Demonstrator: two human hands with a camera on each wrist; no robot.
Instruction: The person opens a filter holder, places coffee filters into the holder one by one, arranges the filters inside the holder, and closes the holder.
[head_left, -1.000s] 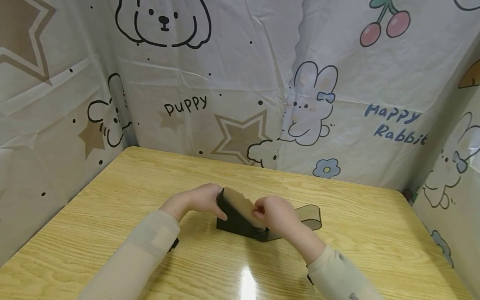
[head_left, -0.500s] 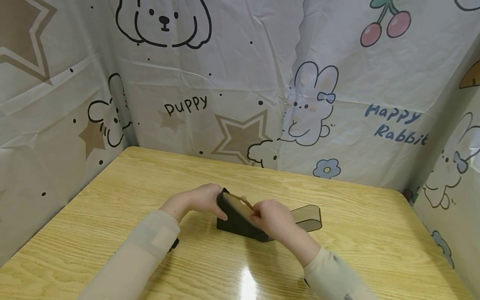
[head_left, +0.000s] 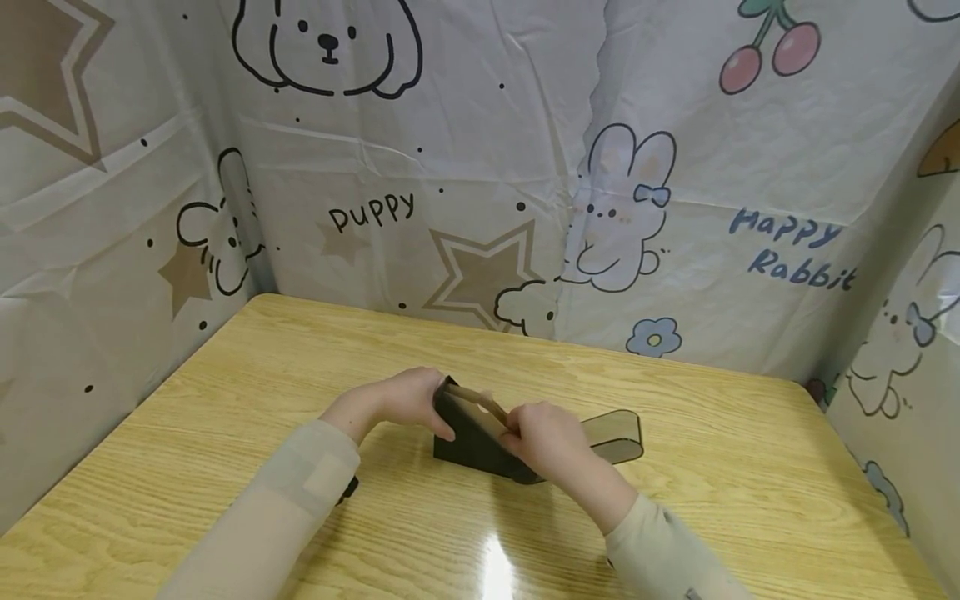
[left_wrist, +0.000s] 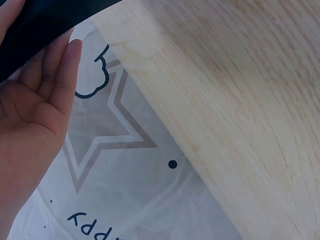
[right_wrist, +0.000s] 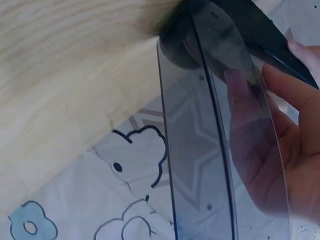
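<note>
A black wedge-shaped box (head_left: 468,437) stands on the table, its smoky clear lid (head_left: 618,433) swung out to the right. Thin brown paper-like sheets (head_left: 468,396) show along its sloping open top. My left hand (head_left: 411,398) grips the box's high left end, thumb on the near side. In the left wrist view, that hand (left_wrist: 42,100) has its fingers beneath the dark box (left_wrist: 40,37). My right hand (head_left: 551,437) pinches the edge of a brown sheet over the box. In the right wrist view, the clear lid (right_wrist: 195,125) partly covers the right hand (right_wrist: 295,140).
The wood-grain table (head_left: 225,375) carries the box. Behind it and along both sides hangs a pale printed cloth (head_left: 465,150) with cartoon animals and stars. A bright light reflection (head_left: 495,567) lies near the table's front.
My right hand has shifted slightly left, and the raised brown sheet has turned so its edge shows as a narrow strip. The left hand and box have stayed put.
</note>
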